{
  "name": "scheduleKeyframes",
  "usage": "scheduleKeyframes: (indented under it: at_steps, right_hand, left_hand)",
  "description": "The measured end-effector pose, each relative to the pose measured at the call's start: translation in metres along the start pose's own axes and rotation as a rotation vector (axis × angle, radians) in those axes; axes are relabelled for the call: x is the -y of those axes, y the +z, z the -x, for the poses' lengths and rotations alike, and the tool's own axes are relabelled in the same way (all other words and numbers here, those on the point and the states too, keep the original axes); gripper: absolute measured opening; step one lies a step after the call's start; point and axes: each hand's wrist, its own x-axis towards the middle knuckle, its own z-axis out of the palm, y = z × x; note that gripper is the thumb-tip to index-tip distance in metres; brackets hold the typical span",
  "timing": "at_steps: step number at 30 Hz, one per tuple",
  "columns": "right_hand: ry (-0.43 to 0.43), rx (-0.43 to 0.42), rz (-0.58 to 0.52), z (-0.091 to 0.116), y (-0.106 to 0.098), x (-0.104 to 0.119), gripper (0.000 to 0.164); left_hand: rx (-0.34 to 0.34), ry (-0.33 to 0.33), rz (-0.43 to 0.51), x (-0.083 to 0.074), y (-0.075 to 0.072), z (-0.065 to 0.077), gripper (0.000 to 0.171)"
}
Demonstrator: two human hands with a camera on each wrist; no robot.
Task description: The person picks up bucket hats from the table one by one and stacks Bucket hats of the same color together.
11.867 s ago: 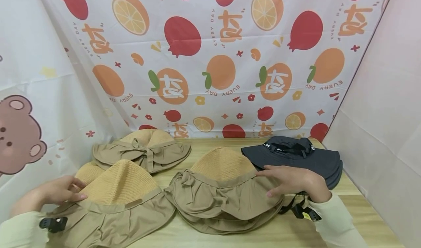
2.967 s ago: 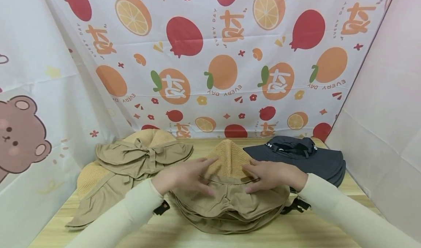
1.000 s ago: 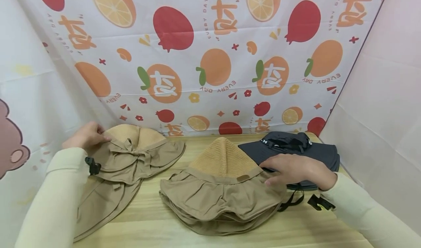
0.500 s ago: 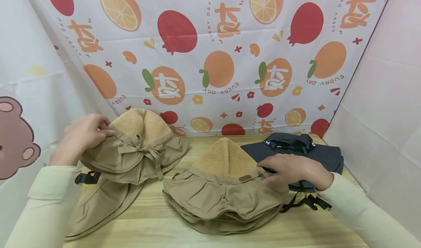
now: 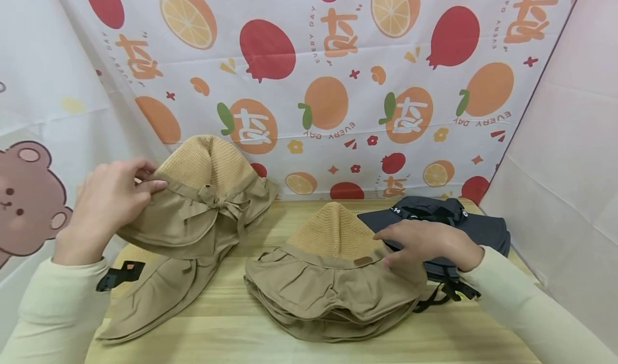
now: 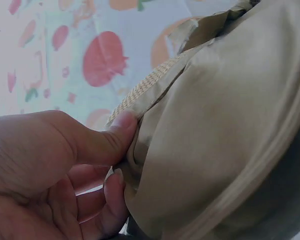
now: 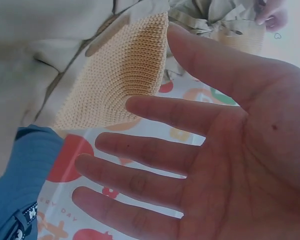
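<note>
In the head view my left hand (image 5: 113,200) pinches the left side of a sun hat (image 5: 193,213) with a straw crown, khaki brim and tied bow. That hat hangs raised and tilted at the left. In the left wrist view, thumb and fingers grip the khaki cloth (image 6: 210,135) beside the straw weave. My right hand (image 5: 429,243) hovers with fingers spread at the right side of a stack of khaki sun hats (image 5: 333,289); in the right wrist view the palm faces the straw crown (image 7: 122,75) and holds nothing. Whether a fingertip touches the stack I cannot tell.
Another khaki hat (image 5: 154,305) lies under the raised one, partly covered. Dark navy hats (image 5: 483,232) with black straps are stacked at the back right of the wooden table (image 5: 270,348). A fruit-print curtain (image 5: 289,47) hangs behind.
My left hand left the middle stack, took hold of the bow hat at the back left and raised it. The front left straw-crowned hat now tops the middle stack. My right hand stays beside that stack.
</note>
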Motion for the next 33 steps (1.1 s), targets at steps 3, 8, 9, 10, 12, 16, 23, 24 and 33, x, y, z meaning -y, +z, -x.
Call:
scheduleKeyframes:
  at_steps: [3,8,9,10,12,16,23,24,33]
  right_hand:
    - [0.014,0.008,0.002,-0.004,-0.005,0.001,0.059]
    - [0.006,0.027,0.028,-0.011,-0.015,0.003,0.059]
    - [0.006,0.029,0.033,-0.012,-0.018,0.003,0.059]
    - [0.008,0.03,0.04,-0.013,-0.02,0.004,0.058]
    - [0.013,0.028,0.05,-0.015,-0.025,0.004,0.058]
    - [0.017,0.006,0.06,-0.018,-0.035,0.004,0.06]
    - [0.028,-0.16,0.014,-0.023,-0.05,0.006,0.07]
    - [0.031,-0.187,0.001,-0.023,-0.051,0.007,0.071]
    - [0.037,-0.304,-0.025,-0.027,-0.051,0.01,0.065]
  left_hand:
    - [-0.049,0.026,0.025,-0.01,-0.005,0.001,0.014]
    - [-0.078,0.09,0.081,-0.028,-0.011,0.002,0.014]
    - [-0.081,0.107,0.092,-0.032,-0.012,0.003,0.014]
    - [-0.083,0.12,0.103,-0.035,-0.013,0.004,0.014]
    - [-0.1,0.146,0.126,-0.043,-0.015,0.006,0.013]
    - [-0.122,0.202,0.199,-0.059,-0.017,0.011,0.015]
    - [-0.093,0.277,0.294,-0.086,-0.017,0.018,0.016]
    - [-0.089,0.288,0.305,-0.089,-0.016,0.019,0.016]
    - [-0.031,0.366,0.364,-0.117,-0.006,0.025,0.017]
